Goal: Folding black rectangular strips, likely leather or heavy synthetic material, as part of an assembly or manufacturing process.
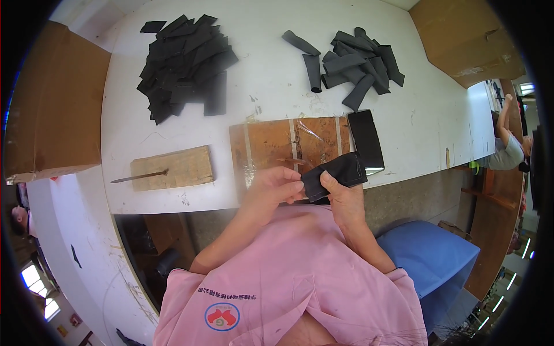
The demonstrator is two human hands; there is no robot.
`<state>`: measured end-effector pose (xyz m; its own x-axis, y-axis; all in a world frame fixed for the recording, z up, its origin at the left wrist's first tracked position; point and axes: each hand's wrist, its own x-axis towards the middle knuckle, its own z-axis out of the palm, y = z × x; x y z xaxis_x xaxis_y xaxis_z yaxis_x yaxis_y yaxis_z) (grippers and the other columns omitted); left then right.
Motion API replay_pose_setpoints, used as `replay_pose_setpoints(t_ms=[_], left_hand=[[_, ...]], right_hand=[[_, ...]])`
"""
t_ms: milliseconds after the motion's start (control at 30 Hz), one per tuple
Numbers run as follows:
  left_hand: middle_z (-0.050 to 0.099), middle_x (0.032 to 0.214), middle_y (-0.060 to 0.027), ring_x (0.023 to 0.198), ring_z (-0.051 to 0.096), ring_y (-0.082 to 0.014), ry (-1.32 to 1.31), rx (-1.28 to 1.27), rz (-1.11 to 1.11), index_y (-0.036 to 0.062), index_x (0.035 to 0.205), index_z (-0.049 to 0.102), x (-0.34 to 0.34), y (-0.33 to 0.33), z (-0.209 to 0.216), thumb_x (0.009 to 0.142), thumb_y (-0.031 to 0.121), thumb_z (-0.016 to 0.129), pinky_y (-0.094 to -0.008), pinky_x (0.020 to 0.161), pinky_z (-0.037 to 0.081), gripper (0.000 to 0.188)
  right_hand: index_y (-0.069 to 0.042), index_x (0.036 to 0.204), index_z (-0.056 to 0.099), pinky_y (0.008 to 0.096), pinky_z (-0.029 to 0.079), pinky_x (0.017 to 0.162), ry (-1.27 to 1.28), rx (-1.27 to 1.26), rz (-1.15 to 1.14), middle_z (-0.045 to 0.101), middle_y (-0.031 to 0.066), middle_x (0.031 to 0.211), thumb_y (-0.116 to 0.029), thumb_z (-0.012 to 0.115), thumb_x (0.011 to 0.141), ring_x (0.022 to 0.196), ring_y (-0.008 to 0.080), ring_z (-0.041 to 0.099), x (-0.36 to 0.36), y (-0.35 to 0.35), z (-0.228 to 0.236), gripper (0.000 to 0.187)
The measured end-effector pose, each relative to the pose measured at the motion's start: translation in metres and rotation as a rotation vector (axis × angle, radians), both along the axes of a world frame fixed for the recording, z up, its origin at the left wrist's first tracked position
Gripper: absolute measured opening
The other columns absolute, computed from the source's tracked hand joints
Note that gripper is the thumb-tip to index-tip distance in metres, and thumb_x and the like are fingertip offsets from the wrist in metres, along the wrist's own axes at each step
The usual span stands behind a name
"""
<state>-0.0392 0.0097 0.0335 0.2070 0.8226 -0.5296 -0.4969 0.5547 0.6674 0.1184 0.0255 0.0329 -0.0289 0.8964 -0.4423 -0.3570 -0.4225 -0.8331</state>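
Fabric handling seems the current step: my left hand [277, 187] pinches the 9-o'clock end and my right hand [348, 200] the 6-o'clock edge of a flat black rectangular cloth piece [341, 167], at 4 o'clock on the brown rectangular board [264, 141]; the next move likely calls for steady fingertip pressure.

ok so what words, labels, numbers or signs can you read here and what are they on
Pink shirt: a row of dark characters I won't copy, above a round blue-rimmed emblem with red shapes.
Right cardboard box: pale marks, too blurred to read.
Black cloth piece: no lettering visible.
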Motion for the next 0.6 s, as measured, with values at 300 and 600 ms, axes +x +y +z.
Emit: replay_pose_setpoints(t_ms=[300,600], left_hand=[[0.059,0.068,-0.0050,0.060,0.056,-0.0091,0.170,0.045,0.020,0.0010,0.082,0.056,0.005,-0.004,0.001,0.076,0.004,0.058,-0.0191,0.054,0.042,0.007],[0.058,0.072,-0.0040,0.061,0.053,-0.0082,-0.018,0.025,-0.022,0.0012,0.084,0.054,0.002,-0.007,-0.004,0.078,0.007,0.057,-0.0190,0.054,0.041,0.009]], right_hand=[[-0.006,0.087,0.052,0.0236,0.046,0.063,-0.173,0.087,0.075,0.056,0.0020,0.082,-0.007,0.064,0.073,0.071,0.0112,0.055,-0.001,-0.002,0.008,0.018],[-0.006,0.090,0.051,0.0289,0.049,0.065,0.159,-0.123,0.093,0.057,0.0048,0.083,-0.005,0.061,0.075,0.072,0.0157,0.057,0.007,0.004,0.003,0.018]])
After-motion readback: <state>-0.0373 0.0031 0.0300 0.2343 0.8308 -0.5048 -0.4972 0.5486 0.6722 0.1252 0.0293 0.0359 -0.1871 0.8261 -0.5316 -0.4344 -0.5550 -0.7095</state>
